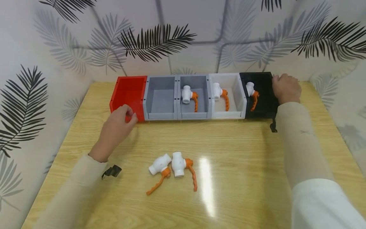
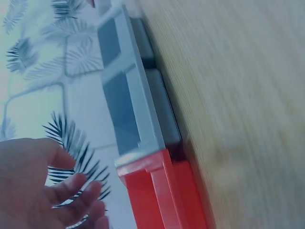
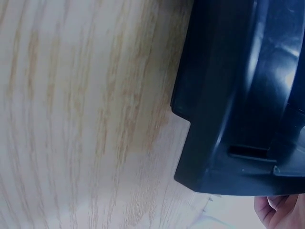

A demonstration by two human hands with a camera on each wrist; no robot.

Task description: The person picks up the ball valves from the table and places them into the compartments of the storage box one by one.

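In the head view, my left hand (image 1: pixel 116 125) hovers at the front left corner of the red bin (image 1: pixel 128 117), holding nothing. Its fingers are loosely bent in the left wrist view, apart from the bin's wall. At the far right, my right hand (image 1: pixel 287 88) grips the right wall of the black bin (image 1: pixel 261 113); only some of its fingers (image 3: pixel 279 210) show beyond the bin in the right wrist view. A white ball valve with an orange lever (image 1: pixel 250 90) lies in the black bin. Two similar valves, a left one (image 1: pixel 160 164) and a right one (image 1: pixel 178 165), lie on the table.
Between the red and black bins stand a left grey bin (image 1: pixel 160 116), a second grey bin (image 1: pixel 197 115) and a white bin (image 1: pixel 228 114), joined in a row. The second grey bin and the white bin each hold one valve. A leaf-patterned curtain (image 1: pixel 194 19) hangs behind the wooden table (image 1: pixel 228 190).
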